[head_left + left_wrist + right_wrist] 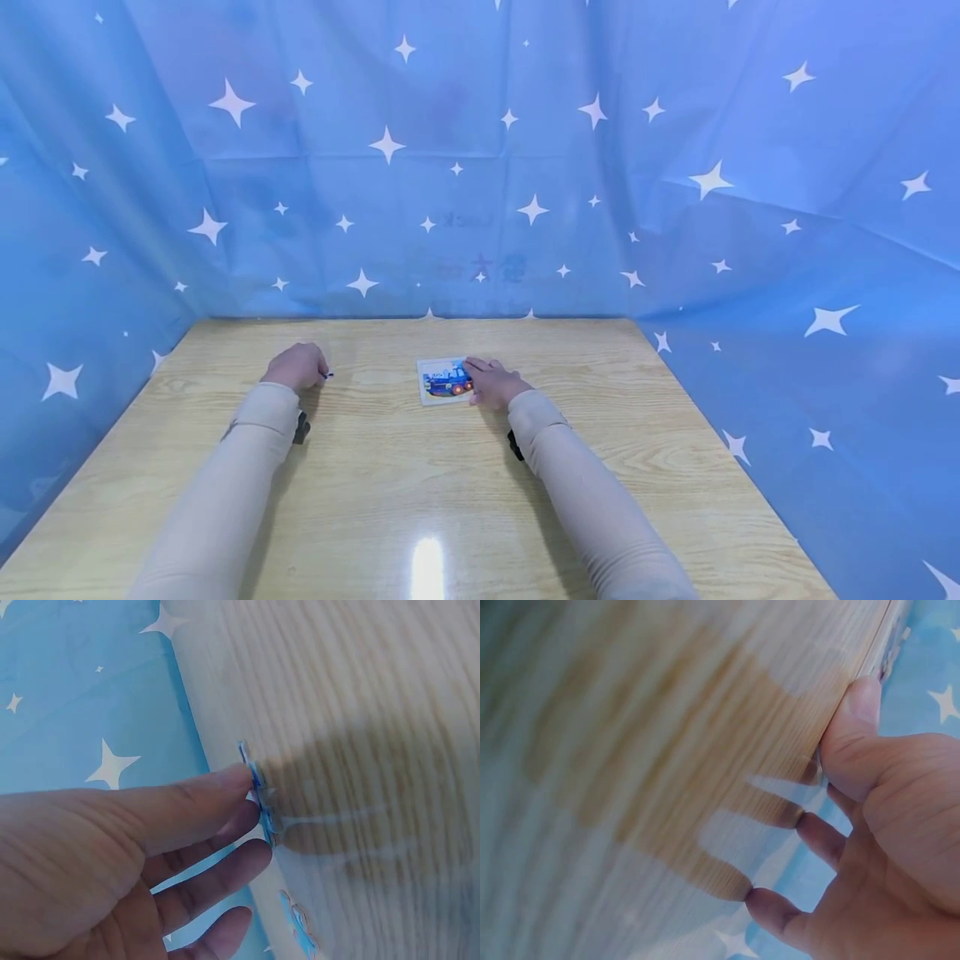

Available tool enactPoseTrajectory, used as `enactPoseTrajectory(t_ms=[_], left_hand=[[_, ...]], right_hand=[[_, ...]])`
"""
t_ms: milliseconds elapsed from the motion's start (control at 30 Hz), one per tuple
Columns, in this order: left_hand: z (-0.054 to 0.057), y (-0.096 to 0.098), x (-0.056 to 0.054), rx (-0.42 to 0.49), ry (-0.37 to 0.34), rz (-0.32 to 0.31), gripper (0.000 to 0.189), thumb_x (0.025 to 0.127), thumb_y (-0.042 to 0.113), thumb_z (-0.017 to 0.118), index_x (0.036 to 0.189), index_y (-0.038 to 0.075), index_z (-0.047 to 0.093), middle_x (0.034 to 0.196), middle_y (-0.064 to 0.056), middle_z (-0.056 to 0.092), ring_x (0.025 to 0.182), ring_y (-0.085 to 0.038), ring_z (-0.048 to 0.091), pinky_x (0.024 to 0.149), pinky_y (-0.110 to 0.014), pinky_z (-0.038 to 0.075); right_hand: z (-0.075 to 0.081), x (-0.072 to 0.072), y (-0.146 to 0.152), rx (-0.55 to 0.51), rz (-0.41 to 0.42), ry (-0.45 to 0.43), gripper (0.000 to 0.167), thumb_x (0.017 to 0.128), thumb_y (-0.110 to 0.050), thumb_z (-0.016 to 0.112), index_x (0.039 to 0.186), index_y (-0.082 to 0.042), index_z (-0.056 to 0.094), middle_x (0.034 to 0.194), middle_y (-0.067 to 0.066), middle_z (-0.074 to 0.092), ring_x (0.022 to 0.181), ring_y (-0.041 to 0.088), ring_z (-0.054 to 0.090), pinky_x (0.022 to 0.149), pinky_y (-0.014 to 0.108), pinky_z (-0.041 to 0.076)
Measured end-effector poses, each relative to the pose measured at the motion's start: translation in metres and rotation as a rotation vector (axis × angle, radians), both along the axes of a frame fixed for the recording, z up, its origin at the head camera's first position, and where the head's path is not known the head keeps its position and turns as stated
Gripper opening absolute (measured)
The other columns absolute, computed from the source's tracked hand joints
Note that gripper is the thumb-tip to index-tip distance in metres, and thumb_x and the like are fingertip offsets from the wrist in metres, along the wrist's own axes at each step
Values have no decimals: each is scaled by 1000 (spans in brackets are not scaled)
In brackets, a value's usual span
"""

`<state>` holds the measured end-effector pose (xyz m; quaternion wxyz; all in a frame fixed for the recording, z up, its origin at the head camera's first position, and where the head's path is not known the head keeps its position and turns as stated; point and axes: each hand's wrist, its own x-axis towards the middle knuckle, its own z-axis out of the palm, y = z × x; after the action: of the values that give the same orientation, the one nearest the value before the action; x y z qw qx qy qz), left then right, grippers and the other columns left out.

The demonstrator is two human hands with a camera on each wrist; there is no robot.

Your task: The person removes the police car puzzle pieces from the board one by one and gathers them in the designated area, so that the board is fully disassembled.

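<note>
A small, thin blue-and-white piece (264, 802), perhaps a puzzle piece, is pinched by my left hand (296, 367) between thumb and fingertips. It stands nearly edge-on in the left wrist view. Another small blue piece (300, 928) lies on the table by those fingers. To the right is a flat square picture puzzle (442, 382) with a blue vehicle and red-orange wheels. Resting on its right side is my right hand (495, 385), its fingers hiding that edge. In the right wrist view the thumb (862, 705) lies beside the puzzle, and other fingertips touch the tabletop.
The pale wooden table (390, 483) carries a bright light reflection near its front. A blue curtain (465, 233) with white stars hangs along the back and both sides. Dark wrist devices show under both sleeves.
</note>
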<state>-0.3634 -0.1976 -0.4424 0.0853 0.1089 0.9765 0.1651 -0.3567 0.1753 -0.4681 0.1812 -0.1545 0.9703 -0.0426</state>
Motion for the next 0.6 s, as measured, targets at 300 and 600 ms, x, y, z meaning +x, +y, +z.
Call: enactPoseTrajectory(t_ms=[300,600], left_hand=[[10,17,-1,93,60,-48,24,98,16,65,115,0,72,111,-17,71,100,-34,65,86,-53,52],[11,84,-5,178,96,-153,25,101,18,63,119,2,71,112,-14,71,105,-30,65,93,-48,52]], right_hand=[[0,0,2,-7,5,2,77,104,-35,57,165,-23,11,171,-5,4,155,30,6,115,70,18],[2,1,2,-41,-1,-12,77,104,-33,57,165,-23,11,171,-4,3,156,31,5,117,69,14]])
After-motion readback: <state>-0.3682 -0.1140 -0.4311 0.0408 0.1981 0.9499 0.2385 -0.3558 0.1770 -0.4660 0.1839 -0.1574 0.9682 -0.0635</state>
